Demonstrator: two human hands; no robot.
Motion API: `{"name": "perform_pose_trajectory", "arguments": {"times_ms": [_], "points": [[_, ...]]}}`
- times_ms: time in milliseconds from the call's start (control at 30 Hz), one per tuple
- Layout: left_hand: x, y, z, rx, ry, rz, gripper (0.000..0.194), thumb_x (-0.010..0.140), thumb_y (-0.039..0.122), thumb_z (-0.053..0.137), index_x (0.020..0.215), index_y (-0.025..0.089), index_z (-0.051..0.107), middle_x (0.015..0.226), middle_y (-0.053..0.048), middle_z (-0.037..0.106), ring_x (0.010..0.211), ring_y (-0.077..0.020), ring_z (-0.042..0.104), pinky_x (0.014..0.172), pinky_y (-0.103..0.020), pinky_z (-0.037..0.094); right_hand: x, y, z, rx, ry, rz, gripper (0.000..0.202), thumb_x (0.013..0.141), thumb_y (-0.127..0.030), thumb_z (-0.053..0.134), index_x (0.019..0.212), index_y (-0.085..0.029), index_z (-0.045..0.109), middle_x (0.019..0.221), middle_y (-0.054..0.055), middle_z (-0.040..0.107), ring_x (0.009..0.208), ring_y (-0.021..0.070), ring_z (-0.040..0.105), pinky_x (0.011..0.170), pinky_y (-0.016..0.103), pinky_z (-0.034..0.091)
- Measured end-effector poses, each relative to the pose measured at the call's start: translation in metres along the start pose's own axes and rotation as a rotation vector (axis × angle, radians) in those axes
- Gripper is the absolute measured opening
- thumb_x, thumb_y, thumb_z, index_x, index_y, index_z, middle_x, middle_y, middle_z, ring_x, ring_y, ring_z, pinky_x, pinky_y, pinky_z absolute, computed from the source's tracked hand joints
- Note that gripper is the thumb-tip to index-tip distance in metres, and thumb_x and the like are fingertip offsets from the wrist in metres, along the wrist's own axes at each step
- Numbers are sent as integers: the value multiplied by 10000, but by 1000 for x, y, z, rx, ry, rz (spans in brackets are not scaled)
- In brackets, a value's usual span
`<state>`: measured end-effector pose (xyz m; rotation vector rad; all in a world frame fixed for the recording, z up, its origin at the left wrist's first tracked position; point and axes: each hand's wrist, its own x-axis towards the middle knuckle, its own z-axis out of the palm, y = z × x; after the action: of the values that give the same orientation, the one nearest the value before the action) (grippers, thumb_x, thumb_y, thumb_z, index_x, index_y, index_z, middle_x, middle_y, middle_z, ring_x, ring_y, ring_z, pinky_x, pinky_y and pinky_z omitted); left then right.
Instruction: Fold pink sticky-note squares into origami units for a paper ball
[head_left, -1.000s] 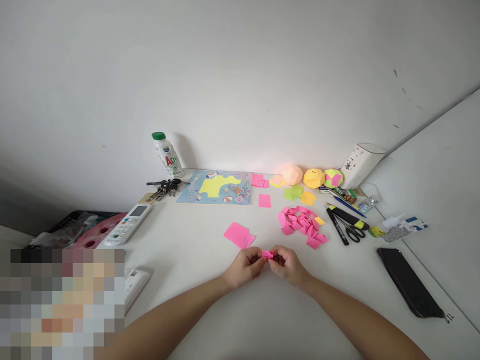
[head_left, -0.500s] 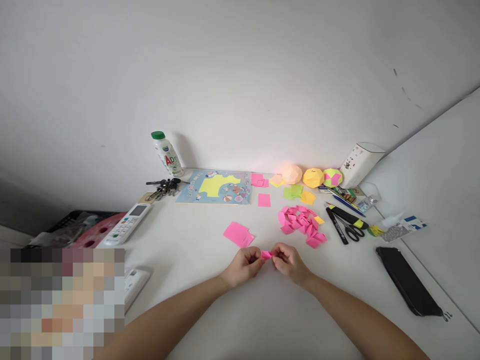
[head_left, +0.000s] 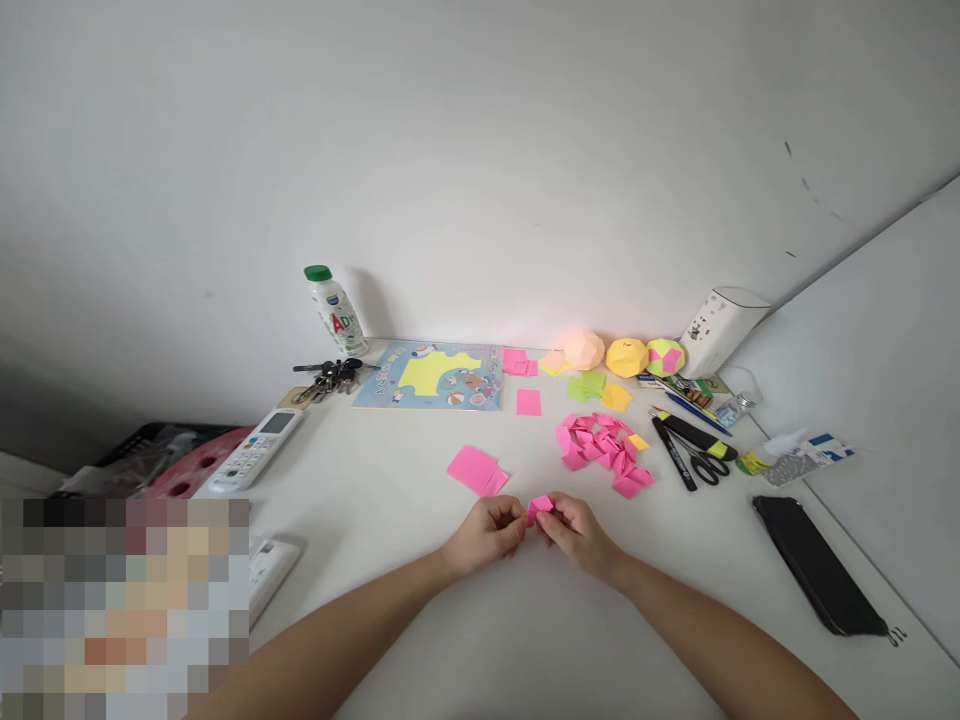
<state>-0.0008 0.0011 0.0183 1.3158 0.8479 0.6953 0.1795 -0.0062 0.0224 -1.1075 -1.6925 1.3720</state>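
Right now I see a big white wall [head_left: 480, 200] at the back and a white desk [head_left: 390, 470] in front of it. A blue picture sheet [head_left: 465, 393] with a yellow patch lies flat near the wall. A long black zip pouch [head_left: 817, 565] lies on the far right. A white remote control [head_left: 259, 450] lies on the left, and past it a white bottle [head_left: 336, 315] with a green cap stands near the wall.

Two bare hands meet at the front of the desk. The left hand [head_left: 487, 530] has its fingers curled in close, with the tips right by the edge of a little pink paper; I can't tell if they pinch it. The right hand [head_left: 581, 535] holds that paper, thumb on top.

Just past the right hand is a pile of folded pink papers [head_left: 600, 440], with a bit of orange at one side. Three round paper balls sit in a row by the wall. Black scissors [head_left: 694, 452] lie next to a black marker [head_left: 675, 453]. Flat pink paper squares [head_left: 472, 468] lie just past the left hand. Smallest of all is the folded pink paper [head_left: 541, 504], up between the two hands.
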Motion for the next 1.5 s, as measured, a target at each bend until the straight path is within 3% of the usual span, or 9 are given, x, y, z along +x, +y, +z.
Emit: {"name": "perform_pose_trajectory", "arguments": {"times_ms": [233, 367, 467, 633, 767, 867, 1133, 1333, 1500], "points": [[0, -3, 1, -80, 74, 17, 325, 786, 459, 531, 673, 165, 452, 491, 45, 467, 432, -76, 433, 443, -211, 339, 0, 5, 1, -133, 8, -41, 318, 834, -420, 491, 642, -167, 486, 552, -43, 384, 486, 87, 343, 455, 209, 304], [1, -2, 2, -127, 50, 67, 326, 764, 455, 579, 890, 162, 512, 721, 0, 534, 542, -83, 486, 482, -215, 398, 1, 6, 1, -181, 8, -65, 363, 826, -422, 498, 570, -172, 443, 528, -47, 341, 478, 85, 305, 449, 215, 261], [3, -3, 2, -62, 37, 110, 324, 767, 463, 573, 856, 152, 557, 862, -31, 528, 533, -60, 469, 471, -214, 403, 1, 5, 3, -180, 6, -91, 357, 812, -400, 516, 549, -172, 436, 526, -48, 343, 483, 87, 320, 455, 217, 268], [5, -6, 1, -129, 83, 44, 340, 783, 480, 539, 766, 141, 530, 690, -23, 584, 521, -91, 515, 484, -231, 433, -2, 9, 4, -135, 76, -98, 115, 776, -269, 570, 764, -178, 499, 647, -25, 493, 535, 96, 439, 491, 210, 356], [5, -7, 0, -158, 65, -11, 323, 751, 455, 594, 780, 145, 509, 577, -8, 596, 477, -112, 545, 437, -225, 415, -4, 12, 3, -118, 97, -260, 110, 829, -240, 500, 930, -197, 506, 760, 19, 555, 596, 119, 516, 530, 231, 425], [5, -6, -1, -190, 67, 6, 329, 752, 459, 595, 784, 139, 529, 600, 6, 567, 475, -89, 516, 448, -219, 415, -4, 10, 3, -248, 41, -410, 135, 872, -199, 443, 909, -206, 573, 746, 35, 577, 646, 139, 538, 597, 262, 458], [5, 0, -1, -144, -34, 72, 375, 821, 478, 494, 882, 121, 592, 606, 23, 515, 452, -59, 437, 461, -214, 370, -3, 11, 3, -355, 173, -588, 191, 888, -163, 457, 941, -207, 635, 865, 71, 589, 619, 124, 570, 565, 252, 518], [3, -7, -3, -207, -7, 7, 455, 762, 438, 592, 1111, 161, 499, 686, 31, 519, 494, -83, 494, 508, -253, 416, -2, 10, 5, -408, 219, -652, 207, 880, -123, 468, 952, -211, 641, 846, 67, 587, 687, 140, 595, 587, 242, 531], [5, -9, -4, -181, 3, 2, 458, 759, 435, 596, 1105, 153, 490, 695, 33, 504, 480, -75, 494, 498, -251, 411, -2, 13, 4, -443, 192, -675, 197, 871, -114, 478, 940, -213, 635, 807, 57, 575, 701, 143, 585, 599, 249, 521]]}}
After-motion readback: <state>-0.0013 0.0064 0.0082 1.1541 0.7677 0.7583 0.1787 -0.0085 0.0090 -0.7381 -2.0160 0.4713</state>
